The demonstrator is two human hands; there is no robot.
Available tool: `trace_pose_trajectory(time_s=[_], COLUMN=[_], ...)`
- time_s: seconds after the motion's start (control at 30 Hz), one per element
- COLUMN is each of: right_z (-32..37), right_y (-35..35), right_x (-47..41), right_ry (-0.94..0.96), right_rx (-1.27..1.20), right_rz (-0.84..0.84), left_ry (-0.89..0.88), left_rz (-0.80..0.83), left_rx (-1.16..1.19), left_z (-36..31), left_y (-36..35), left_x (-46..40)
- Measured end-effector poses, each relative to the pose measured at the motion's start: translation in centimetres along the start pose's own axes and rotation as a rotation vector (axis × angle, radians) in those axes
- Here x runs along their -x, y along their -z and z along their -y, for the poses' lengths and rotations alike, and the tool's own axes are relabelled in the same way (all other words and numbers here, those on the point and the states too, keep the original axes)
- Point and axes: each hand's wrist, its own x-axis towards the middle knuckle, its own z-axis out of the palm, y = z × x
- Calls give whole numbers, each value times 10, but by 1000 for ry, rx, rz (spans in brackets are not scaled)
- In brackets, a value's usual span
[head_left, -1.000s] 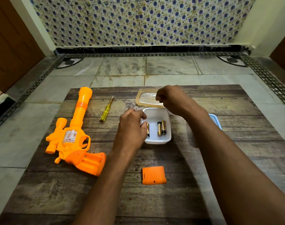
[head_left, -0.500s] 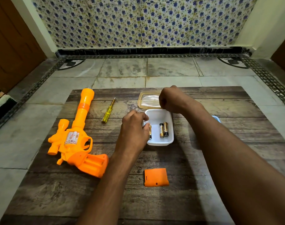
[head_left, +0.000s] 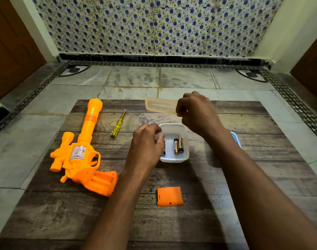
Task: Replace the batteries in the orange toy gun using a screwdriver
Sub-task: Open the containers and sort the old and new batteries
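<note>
The orange toy gun lies on its side on the wooden surface, to the left of the white box. Its handle is open and the battery slots look empty. The orange cover is off and lies below the white box, with a tiny screw just beside it. So the screw work and the opening look done. The yellow screwdriver rests between the gun's barrel and the white box, and no hand touches it.

Two batteries lie side by side in the white box. A third one peeks out at the box's left edge, partly hidden by the left hand.

What is left, I think: put batteries into the handle, set the cover back on, and turn the screw in again.

The left hand is at the left edge of the white box. Its fingers are curled and seem to grip the box's rim, holding it in place. The right hand is lifted above the far edge of the white box. Its fingers pinch a clear lid, which it holds up, tilted and off the box. Both arms reach forward from the bottom of the view. A blue thing shows to the right of the box, mostly hidden behind the right arm.
</note>
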Motion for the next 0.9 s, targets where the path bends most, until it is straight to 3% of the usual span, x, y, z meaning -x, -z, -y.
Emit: trace_pose_trajectory(time_s=[0.17, 0.33, 0.4, 0.47, 0.53, 0.7, 0.9], right_z=[26, 40, 44, 45, 43, 37, 37], right_y=[25, 26, 20, 16, 11, -4, -19], right_x=[31, 73, 87, 95, 97, 101, 102], right_ry=[-224, -402, -523, -646, -667, -472, -394], right_rx=[-601, -1178, -1329, -1402, -1243, -532, -213], right_rz=[-58, 20, 11, -18, -41, -139, -179], left_ry=[82, 252, 238, 191, 129, 48, 151], left_rz=[-159, -63, -57, -93, -99, -66, -46], left_rx=[144, 806, 846, 734, 565, 236, 137], left_z=[6, 6, 1, 4, 13, 9, 9], left_y=[6, 17, 20, 18, 15, 6, -12], left_x=[-5, -11, -9, -6, -3, 0, 4])
